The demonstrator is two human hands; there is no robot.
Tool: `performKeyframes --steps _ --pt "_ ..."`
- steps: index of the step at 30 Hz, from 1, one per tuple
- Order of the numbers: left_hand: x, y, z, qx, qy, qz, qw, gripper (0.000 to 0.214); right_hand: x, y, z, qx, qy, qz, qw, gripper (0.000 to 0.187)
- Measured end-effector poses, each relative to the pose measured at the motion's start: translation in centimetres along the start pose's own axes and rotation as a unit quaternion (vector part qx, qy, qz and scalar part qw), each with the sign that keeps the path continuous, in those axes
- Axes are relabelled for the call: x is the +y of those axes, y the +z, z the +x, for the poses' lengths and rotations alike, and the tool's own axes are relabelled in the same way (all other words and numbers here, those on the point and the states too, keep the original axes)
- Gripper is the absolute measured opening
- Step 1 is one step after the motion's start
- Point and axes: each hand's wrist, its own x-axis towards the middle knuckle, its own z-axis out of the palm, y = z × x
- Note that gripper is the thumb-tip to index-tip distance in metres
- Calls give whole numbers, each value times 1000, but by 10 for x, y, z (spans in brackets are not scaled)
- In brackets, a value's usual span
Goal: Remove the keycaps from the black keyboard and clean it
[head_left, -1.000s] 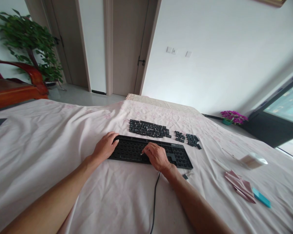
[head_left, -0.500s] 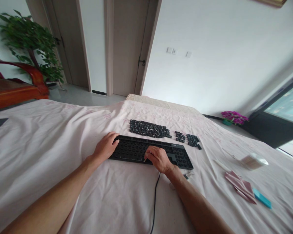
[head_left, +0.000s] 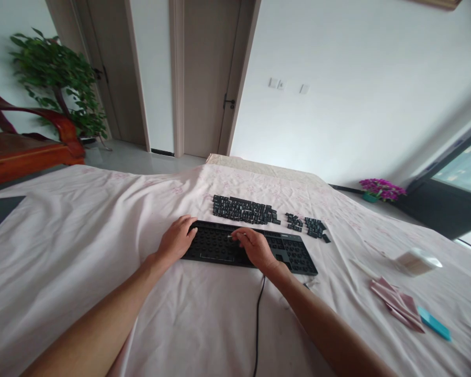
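A black keyboard (head_left: 215, 250) with its keycaps off lies on the pink cloth (head_left: 204, 314). My left hand (head_left: 179, 238) grips its left end, fingers over the far edge and thumb on the near side. My right hand (head_left: 256, 247) is closed in a pinch over the keyboard's middle. Between its fingers is a thin cotton swab (head_left: 230, 236), whose white tip points left at the bare key sockets. The rest of the swab is hidden by the fingers. Beyond the keyboard lie rows of loose black keycaps (head_left: 243, 210), with smaller groups (head_left: 316, 228) to the right.
On the right are a clear box (head_left: 418, 262), a folded pink cloth (head_left: 397, 303) and a blue flat object (head_left: 434, 323). The keyboard's cable (head_left: 258, 324) runs toward me. A dark flat object (head_left: 2, 210) lies at the far left, near a wooden chair (head_left: 35, 149).
My right hand has moved the swab from the keyboard's near edge up and away to its middle rows. My left hand keeps its hold. The whole view has shifted slightly.
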Motion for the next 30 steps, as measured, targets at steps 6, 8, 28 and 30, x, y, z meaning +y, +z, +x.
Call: performKeyframes --steps 6,8,28,30 --pt "1 -1 0 7 -1 -13 1000 33 -10 17 21 20 -32 -81 996 26" --pt "1 -1 0 9 0 -14 1000 33 -13 21 23 23 -43 -112 993 26" --pt "0 -2 0 -3 -8 -3 1000 34 -32 3 2 -74 -115 -197 971 30" --pt "1 -2 0 -4 -7 -2 1000 34 -31 2 1 -82 -121 -208 967 30"
